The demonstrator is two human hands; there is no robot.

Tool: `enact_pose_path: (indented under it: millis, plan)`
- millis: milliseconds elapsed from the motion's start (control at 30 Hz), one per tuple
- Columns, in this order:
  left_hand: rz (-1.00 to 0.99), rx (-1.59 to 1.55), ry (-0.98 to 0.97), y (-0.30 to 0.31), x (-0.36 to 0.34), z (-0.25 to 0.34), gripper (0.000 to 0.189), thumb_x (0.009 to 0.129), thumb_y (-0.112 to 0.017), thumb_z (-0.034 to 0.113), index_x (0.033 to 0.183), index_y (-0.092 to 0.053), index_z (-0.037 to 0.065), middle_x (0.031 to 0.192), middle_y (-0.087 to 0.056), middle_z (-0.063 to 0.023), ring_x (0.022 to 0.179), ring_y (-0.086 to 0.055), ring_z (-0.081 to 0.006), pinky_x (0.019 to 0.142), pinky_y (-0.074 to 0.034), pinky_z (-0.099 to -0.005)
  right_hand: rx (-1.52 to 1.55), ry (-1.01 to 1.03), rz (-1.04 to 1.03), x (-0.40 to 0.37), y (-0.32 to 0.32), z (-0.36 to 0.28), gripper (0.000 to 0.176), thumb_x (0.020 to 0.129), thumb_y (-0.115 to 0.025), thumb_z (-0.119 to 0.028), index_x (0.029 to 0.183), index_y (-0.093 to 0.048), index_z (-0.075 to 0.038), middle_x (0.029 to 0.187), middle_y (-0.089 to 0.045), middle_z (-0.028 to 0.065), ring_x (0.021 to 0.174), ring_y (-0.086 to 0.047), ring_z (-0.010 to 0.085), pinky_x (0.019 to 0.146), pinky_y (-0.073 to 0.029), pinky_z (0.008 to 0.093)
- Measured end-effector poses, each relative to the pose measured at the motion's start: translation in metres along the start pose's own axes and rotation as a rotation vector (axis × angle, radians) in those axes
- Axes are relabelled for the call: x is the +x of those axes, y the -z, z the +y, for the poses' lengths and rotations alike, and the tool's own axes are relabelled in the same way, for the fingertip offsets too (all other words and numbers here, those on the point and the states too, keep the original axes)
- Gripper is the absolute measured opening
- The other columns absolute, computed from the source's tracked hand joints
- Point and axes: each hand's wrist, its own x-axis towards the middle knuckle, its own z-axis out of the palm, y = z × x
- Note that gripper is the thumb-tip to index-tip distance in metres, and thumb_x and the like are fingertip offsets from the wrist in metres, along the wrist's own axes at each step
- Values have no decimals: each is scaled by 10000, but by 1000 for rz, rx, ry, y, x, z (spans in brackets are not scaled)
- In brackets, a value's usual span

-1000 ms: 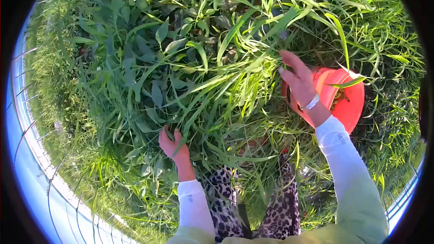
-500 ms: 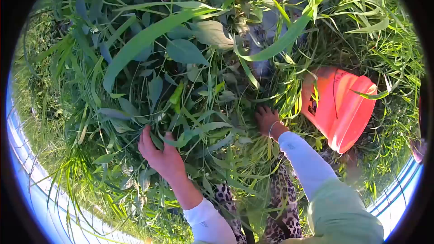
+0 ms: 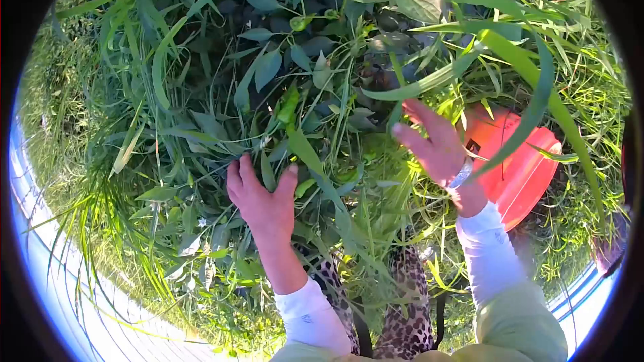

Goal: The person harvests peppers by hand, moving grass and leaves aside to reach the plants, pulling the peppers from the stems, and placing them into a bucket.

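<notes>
My left hand (image 3: 265, 204) reaches into the leafy plants (image 3: 268, 67), its thumb and fingers apart, with fingertips among the leaves and nothing seen in its grasp. A pale green pepper (image 3: 288, 106) hangs just beyond it, and a smaller green piece (image 3: 304, 188), perhaps another pepper, shows beside the thumb. My right hand (image 3: 436, 144) is raised over the grass, fingers spread and holding nothing visible. It is just left of an orange-red bucket (image 3: 520, 174), which lies tilted in the grass. A long grass blade crosses in front of the bucket.
Tall grass (image 3: 563, 87) and long blades surround the plants on both sides. My legs in spotted trousers (image 3: 406, 315) are at the bottom, close to the foliage. At the right edge is a shoe-like shape (image 3: 610, 248), partly cut off.
My right hand has come up out of the foliage and moved right, toward the bucket. My left hand has shifted slightly right, still among the leaves. The view has tilted a little.
</notes>
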Motion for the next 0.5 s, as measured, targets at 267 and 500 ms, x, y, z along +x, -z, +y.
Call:
enact_pose_path:
  millis: [267,500]
  plan:
    - [-321,-197,215,15,6,0,816,674,-696,397,1273,-378,-56,1311,-333,-245,1204,-371,-391,948,-374,-418,-167,-103,-306,-58,-148,-48,811,711,-627,-263,1342,-206,21,1328,-288,297,1127,-419,447,923,-419,423]
    - [-301,-55,84,4,9,2,978,545,-780,271,1345,-277,18,1344,-264,-259,1193,-369,-400,968,-362,-425,79,-108,-251,-93,-145,-72,791,681,-647,-222,1351,-265,-47,1406,-134,273,1199,-304,496,973,-359,478]
